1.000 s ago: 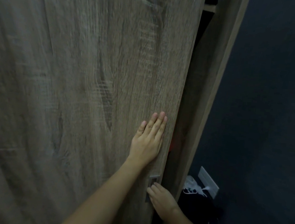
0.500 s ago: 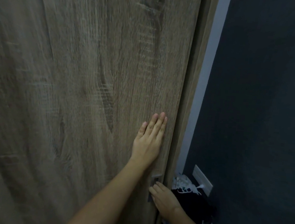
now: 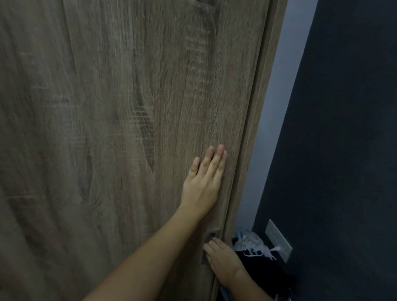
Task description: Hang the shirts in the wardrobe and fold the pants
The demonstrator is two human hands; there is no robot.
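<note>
**Desk:** What is the person doing at the wardrobe?

**Photographer:** The person is pressing the left hand (image 3: 202,184) flat on the wardrobe door (image 3: 112,119), fingers straight and held together, near the door's right edge. That edge is lying against the wardrobe frame (image 3: 257,119), so the door is looking shut.

**Desk:** And the other hand?

**Photographer:** The right hand (image 3: 223,259) is reaching in lower, fingertips touching the recessed metal handle (image 3: 210,234). Whether they are hooking into it, I cannot tell. The handle is running upright along that same edge, straight below the left hand, so the right hand is the nearer one for any pull.

**Desk:** Are any shirts or pants showing?

**Photographer:** None that I am able to name. A dark heap (image 3: 262,267) with something white on top is lying low beside the wardrobe's right side, under a wall socket (image 3: 278,241). It may be clothing. I am judging that the wardrobe will need opening before anything is hung.
</note>
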